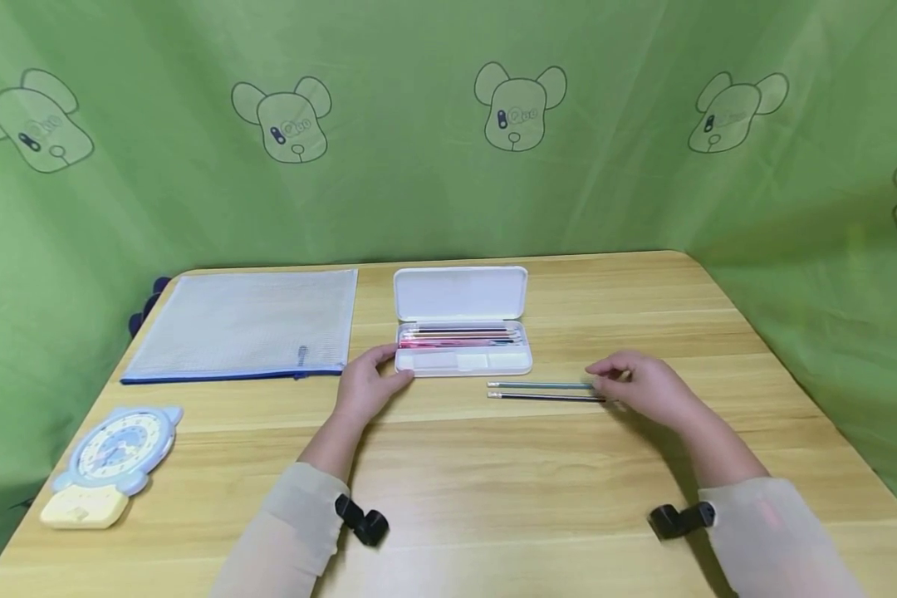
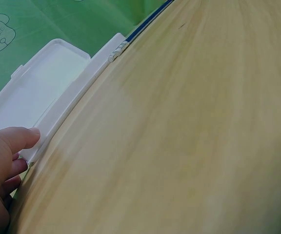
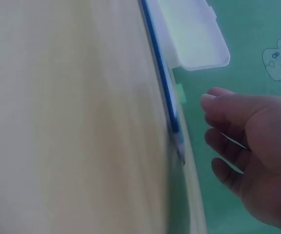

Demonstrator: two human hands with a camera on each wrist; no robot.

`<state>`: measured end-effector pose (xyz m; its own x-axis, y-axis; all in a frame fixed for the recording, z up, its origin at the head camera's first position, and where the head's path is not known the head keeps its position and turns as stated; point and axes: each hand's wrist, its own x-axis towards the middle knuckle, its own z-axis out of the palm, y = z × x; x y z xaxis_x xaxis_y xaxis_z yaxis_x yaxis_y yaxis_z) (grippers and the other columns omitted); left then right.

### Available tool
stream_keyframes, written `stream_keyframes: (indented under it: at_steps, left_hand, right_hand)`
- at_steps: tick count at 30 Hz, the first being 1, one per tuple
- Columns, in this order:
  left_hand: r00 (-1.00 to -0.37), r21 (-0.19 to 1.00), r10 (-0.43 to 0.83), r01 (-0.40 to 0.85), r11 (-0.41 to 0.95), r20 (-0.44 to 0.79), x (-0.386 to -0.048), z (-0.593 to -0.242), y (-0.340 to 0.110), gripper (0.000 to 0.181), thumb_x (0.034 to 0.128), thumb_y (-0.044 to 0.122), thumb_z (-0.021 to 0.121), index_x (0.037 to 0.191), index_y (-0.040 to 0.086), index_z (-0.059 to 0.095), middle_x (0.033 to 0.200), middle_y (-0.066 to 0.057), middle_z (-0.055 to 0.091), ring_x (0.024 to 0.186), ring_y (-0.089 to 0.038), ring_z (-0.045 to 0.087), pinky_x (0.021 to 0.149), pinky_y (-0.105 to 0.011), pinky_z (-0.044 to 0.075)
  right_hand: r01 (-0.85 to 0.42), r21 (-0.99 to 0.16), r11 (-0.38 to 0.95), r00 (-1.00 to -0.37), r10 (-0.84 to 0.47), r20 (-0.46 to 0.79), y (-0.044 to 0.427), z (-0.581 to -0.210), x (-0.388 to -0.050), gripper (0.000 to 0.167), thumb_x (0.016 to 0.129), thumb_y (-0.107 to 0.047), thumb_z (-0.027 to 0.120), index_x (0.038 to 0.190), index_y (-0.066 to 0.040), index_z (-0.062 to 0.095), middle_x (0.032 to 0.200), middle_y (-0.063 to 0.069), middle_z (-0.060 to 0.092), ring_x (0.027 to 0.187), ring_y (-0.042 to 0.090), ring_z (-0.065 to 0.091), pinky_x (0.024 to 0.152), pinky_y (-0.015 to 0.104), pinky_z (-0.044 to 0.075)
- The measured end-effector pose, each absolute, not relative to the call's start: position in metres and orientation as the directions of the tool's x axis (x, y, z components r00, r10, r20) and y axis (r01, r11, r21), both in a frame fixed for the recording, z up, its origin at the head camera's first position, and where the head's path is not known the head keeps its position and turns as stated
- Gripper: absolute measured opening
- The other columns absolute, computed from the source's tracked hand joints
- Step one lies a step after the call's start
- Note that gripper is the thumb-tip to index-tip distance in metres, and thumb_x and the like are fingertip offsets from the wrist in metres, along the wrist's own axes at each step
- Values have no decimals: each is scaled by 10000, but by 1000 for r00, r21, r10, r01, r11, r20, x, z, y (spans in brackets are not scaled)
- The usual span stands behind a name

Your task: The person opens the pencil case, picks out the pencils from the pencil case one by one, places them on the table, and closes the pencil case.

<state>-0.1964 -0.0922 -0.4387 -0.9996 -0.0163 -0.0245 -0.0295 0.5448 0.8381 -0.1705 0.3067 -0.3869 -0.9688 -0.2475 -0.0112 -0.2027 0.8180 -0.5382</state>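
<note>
A white pencil case (image 1: 460,292) lies at the middle of the table with its lid raised. Several pencils (image 1: 459,335) fill its rear compartment, pink and dark ones among them. My left hand (image 1: 362,386) holds the case by its front left corner, thumb on the front edge. In front of the case lie a teal pencil (image 1: 538,385) and a dark pencil (image 1: 541,397), side by side, eraser ends to the left. Just by their pointed ends is my right hand (image 1: 646,389), fingers loosely bent. The right wrist view shows a gap between those fingers (image 3: 223,141) and a blue-looking pencil (image 3: 162,73).
A mesh zip pouch (image 1: 247,324) with a blue edge lies flat at the back left. Nearer on the left is a light-blue toy clock (image 1: 123,448) with a cream-coloured base (image 1: 82,507). A green curtain (image 1: 411,199) hangs behind the wooden table (image 1: 493,490).
</note>
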Motion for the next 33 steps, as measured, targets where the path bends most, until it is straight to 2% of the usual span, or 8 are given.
stream_keyframes:
  at_steps: [12, 22, 29, 33]
  left_hand:
    - [-999, 833, -20, -38, 552, -32, -198, -435, -93, 553, 840, 268, 770, 1326, 70, 596, 1368, -100, 613, 1348, -289, 502, 1170, -431, 378]
    - [-999, 843, -26, -45, 536, -38, -197, -436, -93, 549, 836, 269, 773, 1320, 75, 602, 1363, -97, 617, 1349, -286, 503, 1172, -428, 376]
    - [-999, 842, -24, -51, 537, -45, -196, -436, -92, 543, 841, 280, 769, 1320, 85, 605, 1365, -90, 616, 1355, -287, 495, 1173, -437, 375]
    - [-999, 837, -21, -48, 545, -44, -196, -437, -92, 544, 841, 282, 769, 1321, 84, 604, 1364, -87, 617, 1356, -286, 494, 1172, -437, 376]
  right_hand:
    - [-206, -572, 794, -961, -275, -36, 262, -380, -216, 271, 946, -164, 623, 1191, -64, 685, 1102, 120, 680, 1018, 260, 605, 885, 428, 532]
    - [-165, -611, 775, -956, -277, -93, 219, -380, -248, 286, 944, -146, 617, 1206, -48, 676, 1170, 161, 643, 1082, 292, 561, 962, 464, 494]
    - [-171, -571, 803, -944, -299, -138, 200, -385, -264, 304, 945, -135, 606, 1224, -28, 660, 1240, 185, 648, 1195, 342, 566, 1097, 521, 425]
    - [-187, -531, 827, -933, -319, -168, 193, -388, -269, 304, 947, -131, 600, 1228, -32, 661, 1265, 180, 652, 1235, 360, 562, 1122, 519, 406]
